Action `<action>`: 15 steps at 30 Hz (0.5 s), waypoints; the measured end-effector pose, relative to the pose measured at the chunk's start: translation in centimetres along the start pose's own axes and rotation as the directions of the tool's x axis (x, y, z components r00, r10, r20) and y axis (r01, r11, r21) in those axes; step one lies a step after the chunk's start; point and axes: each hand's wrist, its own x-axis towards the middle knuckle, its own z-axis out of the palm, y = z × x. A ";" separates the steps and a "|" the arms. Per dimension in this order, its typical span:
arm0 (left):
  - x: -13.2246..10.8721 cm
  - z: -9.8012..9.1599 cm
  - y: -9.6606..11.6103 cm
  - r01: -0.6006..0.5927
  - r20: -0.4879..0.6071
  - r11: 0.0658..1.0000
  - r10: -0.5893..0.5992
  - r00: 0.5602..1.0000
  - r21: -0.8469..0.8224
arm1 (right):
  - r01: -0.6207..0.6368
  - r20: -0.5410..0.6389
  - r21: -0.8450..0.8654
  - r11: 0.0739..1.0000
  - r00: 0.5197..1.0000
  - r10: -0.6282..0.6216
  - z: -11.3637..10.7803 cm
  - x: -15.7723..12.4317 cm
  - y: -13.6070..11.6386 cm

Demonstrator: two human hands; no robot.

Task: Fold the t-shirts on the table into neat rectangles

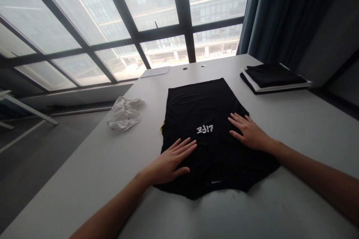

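A black T-shirt (202, 104) lies spread on the white table, its neckline toward me and its sides tucked in or hidden beneath. White lettering reading "LIFE" shows upside down near its middle. My left hand (171, 162) rests flat on the lower left part of the shirt, fingers stretched out. On the right side, my right hand (248, 130) also lies flat on the fabric with its fingers spread. A small yellow bit (162, 127) pokes out at the shirt's left edge; I cannot tell what it is.
Folded black and white garments (276, 78) are stacked at the table's back right. A crumpled white cloth or bag (125, 114) lies on the left. Papers (155, 71) sit at the far edge of the table (112, 164). Windows and a blue curtain (269, 15) stand behind.
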 end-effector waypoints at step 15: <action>-0.3 0.0 0.6 -0.034 -0.093 0.999 0.032 0.995 -0.022 | 0.094 0.045 0.127 0.987 0.994 -0.101 -1.8 -0.9 -1.3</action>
